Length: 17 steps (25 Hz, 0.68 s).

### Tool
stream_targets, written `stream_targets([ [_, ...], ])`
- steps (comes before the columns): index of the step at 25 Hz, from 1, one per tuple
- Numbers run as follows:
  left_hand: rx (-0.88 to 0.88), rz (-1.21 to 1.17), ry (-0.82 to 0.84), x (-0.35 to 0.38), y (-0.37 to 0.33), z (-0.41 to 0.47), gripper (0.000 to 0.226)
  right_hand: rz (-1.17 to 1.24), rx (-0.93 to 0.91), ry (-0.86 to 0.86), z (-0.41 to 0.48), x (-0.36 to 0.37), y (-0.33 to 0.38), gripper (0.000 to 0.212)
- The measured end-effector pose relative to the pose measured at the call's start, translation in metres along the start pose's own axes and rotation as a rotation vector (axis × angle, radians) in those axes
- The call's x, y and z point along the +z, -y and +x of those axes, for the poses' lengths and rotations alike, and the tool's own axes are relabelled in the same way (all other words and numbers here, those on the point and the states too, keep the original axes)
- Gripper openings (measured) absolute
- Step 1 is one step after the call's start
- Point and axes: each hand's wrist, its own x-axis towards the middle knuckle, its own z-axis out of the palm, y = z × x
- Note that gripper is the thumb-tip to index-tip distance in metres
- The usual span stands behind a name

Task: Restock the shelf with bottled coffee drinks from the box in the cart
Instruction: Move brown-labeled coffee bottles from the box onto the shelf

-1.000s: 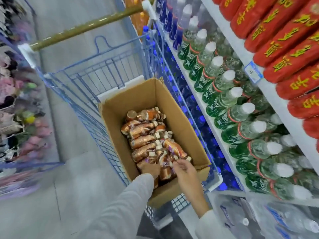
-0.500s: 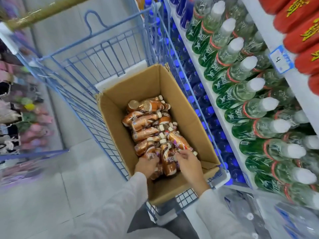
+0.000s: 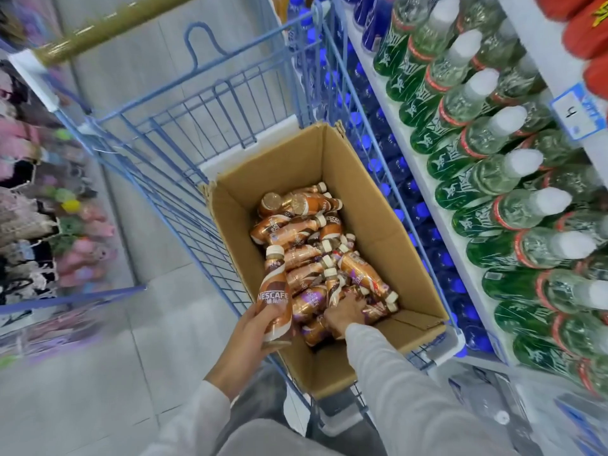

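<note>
Gripping one coffee bottle (image 3: 274, 291) round its lower body, the left hand (image 3: 253, 327) holds it at the near-left edge of the box (image 3: 371, 205) in the cart (image 3: 184, 126). The bottle's long axis points away from the person, cap farthest. The right hand (image 3: 345, 312) rests among the loose bottles (image 3: 296, 232) in the box, fingers curled downward; grasp not determinable.

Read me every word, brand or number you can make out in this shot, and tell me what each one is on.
"NESCAFE": label of the coffee bottle held in the left hand.
"4", seemingly: shelf price tag; its printed part is blurred.
Small print under the brand name: too blurred.
White marks on the green bottles, yellow marks on the red packs: unreadable.
</note>
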Motion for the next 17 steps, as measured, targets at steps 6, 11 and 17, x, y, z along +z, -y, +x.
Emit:
stream_targets([
  [6, 0.077, 0.115, 0.101, -0.001, -0.017, -0.006, 0.044, 0.633, 0.053, 0.069, -0.042, -0.022, -0.003, 0.097],
  [11, 0.184, 0.255, 0.225, 0.018, -0.034, -0.023, 0.053, 1.18, -0.109, -0.034, -0.133, -0.056, -0.013, 0.11],
  [17, 0.353, 0.471, 0.534, 0.078, -0.028, -0.082, 0.044, 1.55, -0.425, -0.268, -0.254, -0.083, -0.068, 0.065],
])
